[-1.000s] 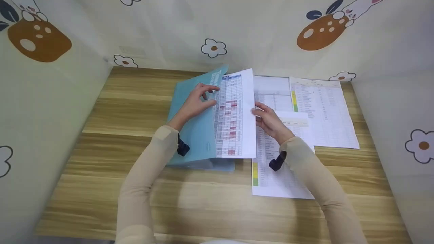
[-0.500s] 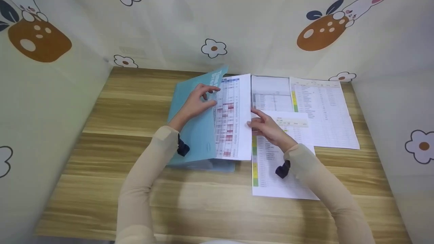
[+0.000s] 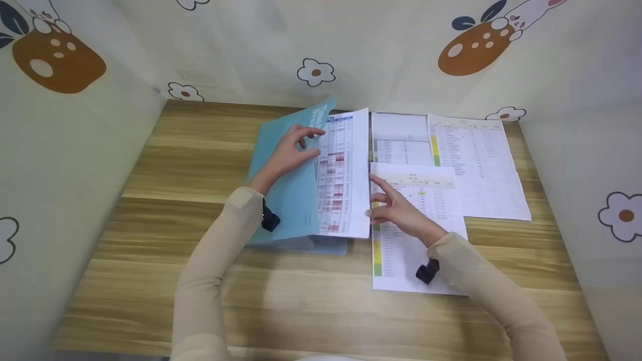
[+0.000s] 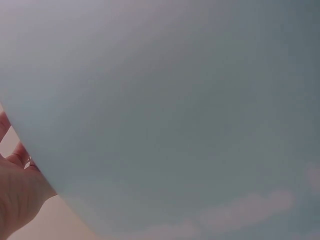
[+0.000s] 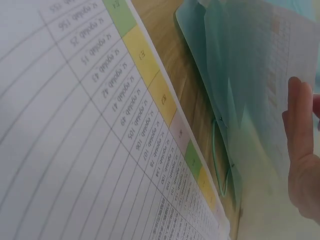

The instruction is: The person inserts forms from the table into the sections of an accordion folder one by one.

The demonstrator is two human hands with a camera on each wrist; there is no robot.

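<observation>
A teal folder (image 3: pixel 288 200) stands partly opened on the wooden table, its cover tilted up. My left hand (image 3: pixel 291 150) pinches the free edge of the cover, index finger and thumb bent at it. In the left wrist view the cover (image 4: pixel 175 115) fills most of the picture, with part of the hand (image 4: pixel 20 190) at its edge. A white printed sheet (image 3: pixel 346 175) with red cells sticks out of the folder. My right hand (image 3: pixel 401 210) holds its right edge, thumb in front. The right wrist view shows the fingers (image 5: pixel 300 120) straight against the sheet's back.
To the right lie more printed sheets: one near my right forearm (image 3: pixel 421 271), one at the far right (image 3: pixel 486 170), and one partly covered at the back (image 3: pixel 401 128). A thin green elastic cord (image 5: pixel 216 160) hangs at the folder. A curtain (image 3: pixel 241 50) borders the table's back.
My right hand has slid down along the sheet's right edge, toward me. The sheet has shifted slightly left into the folder. The left hand has stayed in place.
</observation>
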